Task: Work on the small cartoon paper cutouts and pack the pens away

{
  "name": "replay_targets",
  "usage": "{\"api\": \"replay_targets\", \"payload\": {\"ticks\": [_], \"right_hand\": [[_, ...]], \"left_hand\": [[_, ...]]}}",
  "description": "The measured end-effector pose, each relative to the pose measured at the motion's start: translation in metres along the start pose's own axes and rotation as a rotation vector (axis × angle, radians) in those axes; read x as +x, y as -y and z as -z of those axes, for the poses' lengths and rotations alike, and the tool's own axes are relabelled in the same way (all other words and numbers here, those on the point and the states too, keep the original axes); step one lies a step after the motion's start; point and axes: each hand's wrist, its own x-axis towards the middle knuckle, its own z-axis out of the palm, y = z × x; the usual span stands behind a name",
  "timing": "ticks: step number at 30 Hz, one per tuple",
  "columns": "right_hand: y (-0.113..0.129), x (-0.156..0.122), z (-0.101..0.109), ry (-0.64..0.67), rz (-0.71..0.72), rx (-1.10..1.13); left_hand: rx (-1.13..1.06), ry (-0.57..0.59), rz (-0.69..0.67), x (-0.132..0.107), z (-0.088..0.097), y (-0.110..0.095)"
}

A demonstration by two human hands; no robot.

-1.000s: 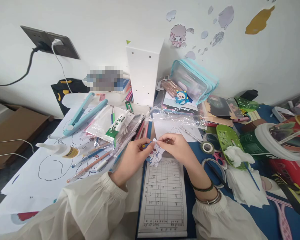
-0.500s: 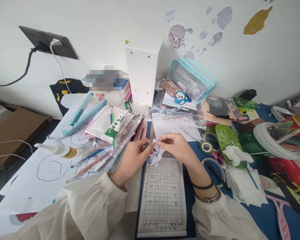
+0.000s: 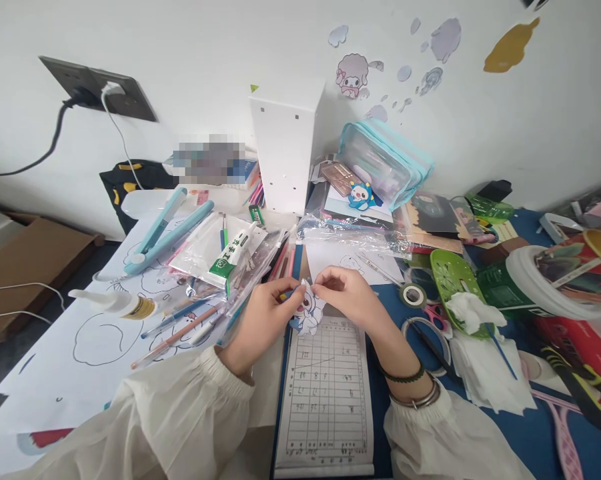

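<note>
Both my hands meet over the desk's middle, pinching a small paper cutout of a cartoon figure (image 3: pixel 307 313), white with blue edges. My left hand (image 3: pixel 265 320) grips its left side with thumb and fingers closed. My right hand (image 3: pixel 350 297) pinches the cutout's top right corner. The cutout hangs just above a ruled paper pad (image 3: pixel 325 393) with handwritten numbers. Both wrists wear cream sleeves, and the right one also has bracelets (image 3: pixel 410 387).
Left of my hands lie pens, a green-and-white glue tube (image 3: pixel 233 250), a small glue bottle (image 3: pixel 115 301), a light blue hair straightener (image 3: pixel 167 227) and drawing sheets. Right: tape rolls (image 3: pixel 413 293), green tray (image 3: pixel 453 280), tissues, cups. A white box (image 3: pixel 285 150) and pencil case (image 3: pixel 385 160) stand behind.
The cutout has tilted and shifted a little between my fingers. Both hands stay in nearly the same place.
</note>
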Motion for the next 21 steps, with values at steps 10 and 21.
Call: {"api": "replay_targets", "payload": {"ticks": [10,21], "right_hand": [[0.003,-0.0012,0.002,0.026,-0.007,-0.017],[0.0038,-0.0025,0.0015,0.031,0.011,-0.015]], "left_hand": [[-0.053,0.028,0.009,0.0007,0.0006,-0.0042],[-0.017,0.027,0.008,0.0018,0.0012,-0.0004]]}}
